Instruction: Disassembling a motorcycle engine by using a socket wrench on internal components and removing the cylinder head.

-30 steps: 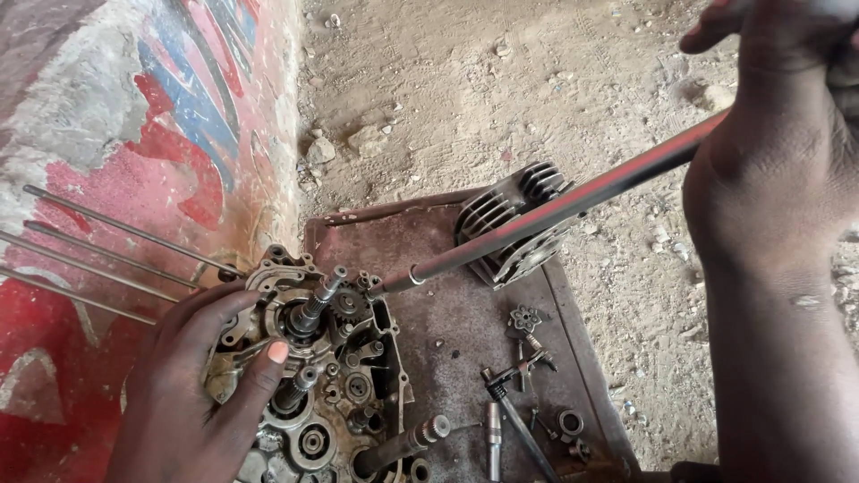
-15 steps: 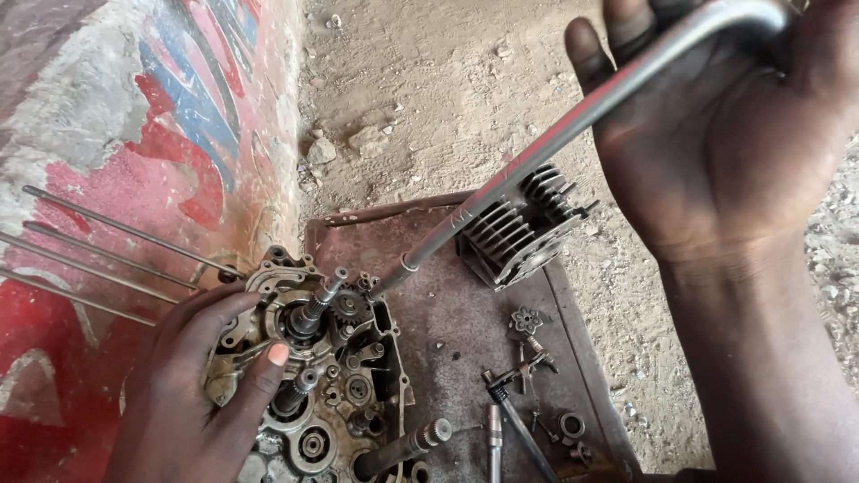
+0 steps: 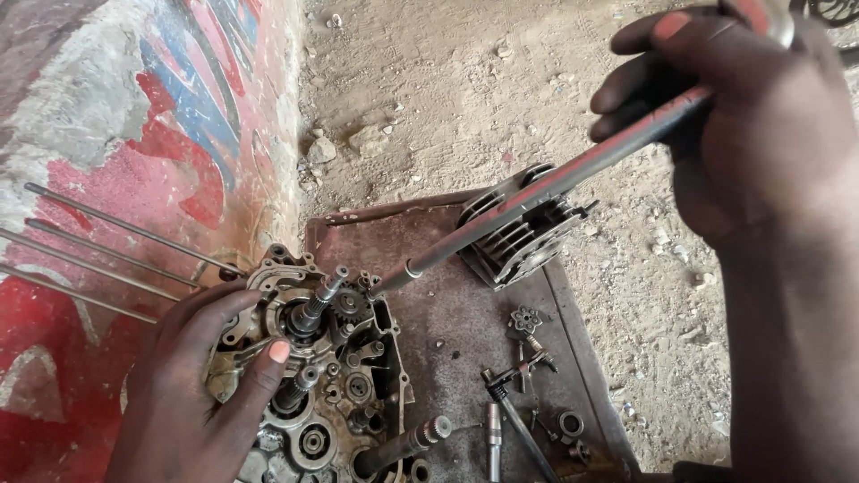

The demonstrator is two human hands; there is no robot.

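An open engine crankcase [image 3: 344,371] with gears and shafts stands at the lower left on a rusty metal sheet [image 3: 447,340]. My left hand [image 3: 201,385] rests flat on its left side, thumb over a shaft. My right hand [image 3: 752,134] at the upper right grips the handle of a long socket wrench [image 3: 537,192]. The wrench slants down to the left, and its tip meets the top right of the crankcase near the gears.
A finned cylinder [image 3: 523,237] lies on the sheet under the wrench. Small loose parts, a sprocket [image 3: 525,319] and tools [image 3: 514,420] lie at the lower right. Several thin long rods [image 3: 107,246] lean at the left against a painted wall [image 3: 134,107]. Sandy ground [image 3: 465,80] lies beyond.
My right hand has turned and swung the wrench handle, from the right edge to up high and then slightly lower. The wrench tip stays at the crankcase. My left hand has not moved.
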